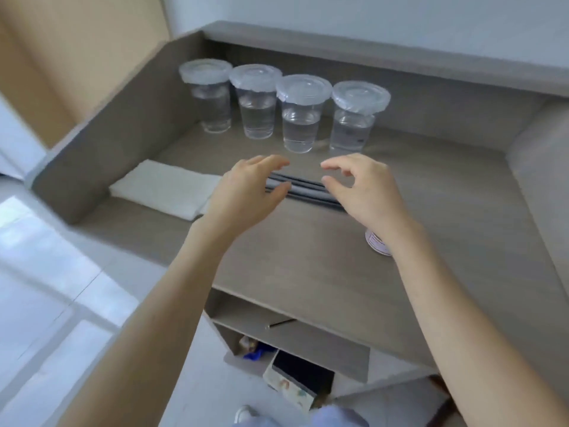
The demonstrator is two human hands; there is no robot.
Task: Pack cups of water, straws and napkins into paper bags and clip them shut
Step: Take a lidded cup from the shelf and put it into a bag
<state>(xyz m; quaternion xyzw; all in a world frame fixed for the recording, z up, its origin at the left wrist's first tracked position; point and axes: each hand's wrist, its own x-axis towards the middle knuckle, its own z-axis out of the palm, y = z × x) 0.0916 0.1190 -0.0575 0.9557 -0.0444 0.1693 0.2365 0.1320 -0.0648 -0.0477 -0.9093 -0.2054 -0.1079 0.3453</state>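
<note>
Head view: four lidded cups of water [297,114] stand in a row at the back of the desk [308,257], close together. A stack of white napkins [167,188] lies at the left; the dark straws [303,188] lie in a bundle near the middle, just in front of the cups. No paper bags or clips are visible.

The left hand [246,189] and right hand [366,188] hover above the straws, one at each end — fingers loosely spread and curled, holding nothing. Whether any fingertip touches the straws cannot be told.

Handling, as judged:
- Straws: light, thin, smooth, liable to roll or scatter. Pinch the bundle near its middle, or gather it from both ends.
- Cups: thin clear plastic, weighted by water, with covers that look loosely fitted. Grasp around the lower wall, keep upright, and avoid squeezing — the wall may buckle and spill.
- Napkins: soft and light. Lift from an edge of the stack.
</note>
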